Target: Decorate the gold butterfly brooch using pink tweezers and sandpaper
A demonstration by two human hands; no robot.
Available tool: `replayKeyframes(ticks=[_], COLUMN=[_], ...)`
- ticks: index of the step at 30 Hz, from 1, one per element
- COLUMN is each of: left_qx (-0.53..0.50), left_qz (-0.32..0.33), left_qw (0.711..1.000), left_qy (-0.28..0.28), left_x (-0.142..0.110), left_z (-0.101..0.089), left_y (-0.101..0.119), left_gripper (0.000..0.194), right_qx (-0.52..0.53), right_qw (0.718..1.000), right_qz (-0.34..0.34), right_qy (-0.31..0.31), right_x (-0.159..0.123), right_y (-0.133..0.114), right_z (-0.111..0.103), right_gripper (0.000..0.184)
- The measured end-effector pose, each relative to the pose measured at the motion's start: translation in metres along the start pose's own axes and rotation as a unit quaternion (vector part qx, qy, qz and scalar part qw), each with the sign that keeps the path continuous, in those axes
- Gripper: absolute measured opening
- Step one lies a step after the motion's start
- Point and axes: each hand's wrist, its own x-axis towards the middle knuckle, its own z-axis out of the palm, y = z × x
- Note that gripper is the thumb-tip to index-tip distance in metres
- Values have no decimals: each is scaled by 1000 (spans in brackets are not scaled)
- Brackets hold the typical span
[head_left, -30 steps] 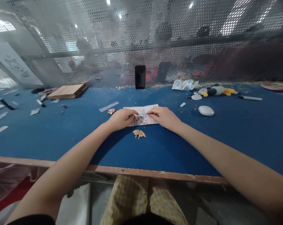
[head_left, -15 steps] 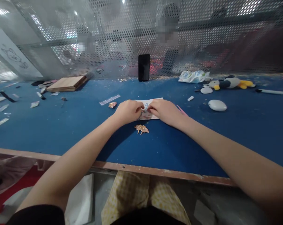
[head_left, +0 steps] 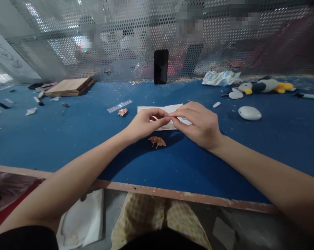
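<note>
Above a white printed paper on the blue table, my left hand and my right hand meet fingertip to fingertip. Both hands are closed in a pinch; whatever lies between the tips is too small or hidden to make out. Just in front of the paper, toward me, lies a copper-coloured butterfly-shaped ornament. A smaller pinkish-gold ornament rests left of my left hand, beside a strip of small rhinestones.
A black phone leans on the perforated metal screen. Brown cardboard and scraps lie at the left. Rightward are a white oval object, a plush duck, a crumpled plastic packet and a marker.
My hands have lifted off the paper, and their fingertips have come together above it. My right hand has turned and shifted right. The view has tilted slightly.
</note>
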Motion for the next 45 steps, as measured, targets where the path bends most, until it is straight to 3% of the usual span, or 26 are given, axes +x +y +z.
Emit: replayKeyframes(ticks=[9, 26, 33, 39, 45], left_qx=[-54, 75, 200, 167, 151], left_qz=[-41, -3, 81, 42, 26], left_qw=[998, 997, 976, 985, 988], left_qy=[-10, 6, 36, 31, 31], left_x=[0, -1, -5, -5, 0], left_z=[-7, -5, 0, -1, -3], left_y=[-3, 0, -1, 5, 0], left_gripper=[29, 19, 15, 18, 14], right_qx=[54, 63, 20, -28, -10], right_qw=[992, 996, 999, 997, 998], right_qz=[-106, -52, -34, -68, -51], right_qy=[51, 42, 14, 10, 21], right_x=[0, -2, -1, -1, -2], right_y=[9, 5, -2, -1, 2], right_z=[4, 10, 10, 8, 11], right_gripper=[9, 7, 7, 7, 6])
